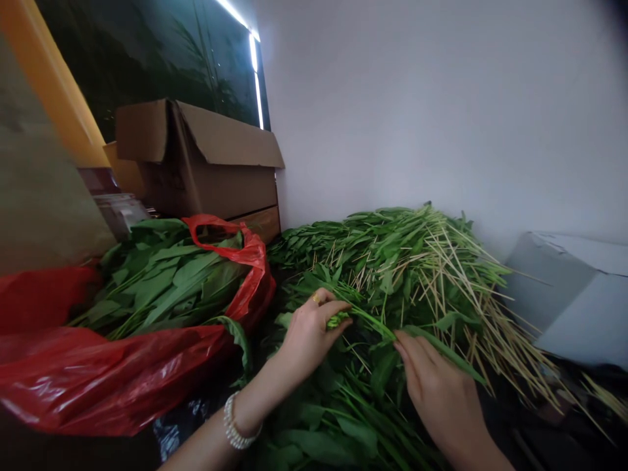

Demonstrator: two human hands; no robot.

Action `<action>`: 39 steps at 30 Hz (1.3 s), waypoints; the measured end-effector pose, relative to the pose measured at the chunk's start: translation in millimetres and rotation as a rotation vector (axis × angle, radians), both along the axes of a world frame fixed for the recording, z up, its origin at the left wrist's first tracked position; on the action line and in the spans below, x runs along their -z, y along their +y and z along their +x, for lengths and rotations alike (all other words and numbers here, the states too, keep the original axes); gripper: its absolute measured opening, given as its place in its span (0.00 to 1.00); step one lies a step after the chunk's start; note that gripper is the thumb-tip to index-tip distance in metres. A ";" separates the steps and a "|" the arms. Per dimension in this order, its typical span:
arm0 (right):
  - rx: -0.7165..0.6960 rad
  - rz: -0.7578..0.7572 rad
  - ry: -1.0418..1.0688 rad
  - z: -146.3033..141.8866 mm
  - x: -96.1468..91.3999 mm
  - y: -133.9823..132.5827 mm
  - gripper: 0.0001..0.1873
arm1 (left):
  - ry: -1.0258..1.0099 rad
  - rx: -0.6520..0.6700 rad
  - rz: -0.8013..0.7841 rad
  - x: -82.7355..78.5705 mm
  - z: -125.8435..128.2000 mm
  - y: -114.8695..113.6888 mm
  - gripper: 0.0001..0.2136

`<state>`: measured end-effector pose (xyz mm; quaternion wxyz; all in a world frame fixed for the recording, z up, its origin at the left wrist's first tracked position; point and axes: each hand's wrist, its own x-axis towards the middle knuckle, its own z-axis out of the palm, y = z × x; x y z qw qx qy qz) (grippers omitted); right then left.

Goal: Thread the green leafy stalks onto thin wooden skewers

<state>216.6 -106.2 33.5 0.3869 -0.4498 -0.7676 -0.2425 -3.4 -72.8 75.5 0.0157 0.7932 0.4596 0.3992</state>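
Note:
My left hand (311, 330), with a gold ring and a pearl bracelet at the wrist, pinches the cut end of a green leafy stem (373, 322). The other end of that stem lies under the fingertips of my right hand (439, 386), whose fingers are pressed together on it. Both hands rest over a large heap of leafy greens with pale stalks (417, 275) that spreads across the middle and right.
A red plastic bag (122, 373) filled with green leaves lies at the left. Behind it stand brown cardboard boxes (206, 163) against a dark window. A grey box (579, 294) sits at the right by the white wall.

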 end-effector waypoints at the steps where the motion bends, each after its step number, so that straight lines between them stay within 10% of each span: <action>1: -0.010 0.017 -0.008 -0.4 -0.7 -0.7 0.19 | 0.021 -0.009 0.013 3.0 1.2 1.7 0.10; 19: -0.140 0.140 -0.057 -9.0 -8.4 -8.4 0.11 | 0.237 0.099 0.148 13.6 -6.3 -6.9 0.08; 29: -0.162 -0.072 0.155 -7.9 -0.6 -7.9 0.11 | -0.772 -0.160 -0.343 -11.3 -35.5 14.8 0.09; 35: -0.168 -0.097 0.123 -13.2 1.3 -6.5 0.14 | -0.153 0.200 -0.148 -14.3 -8.8 -9.8 0.07; 39: -0.177 -0.088 0.085 -15.5 2.7 -7.5 0.15 | 0.293 0.174 -0.110 -4.8 4.5 -12.7 0.12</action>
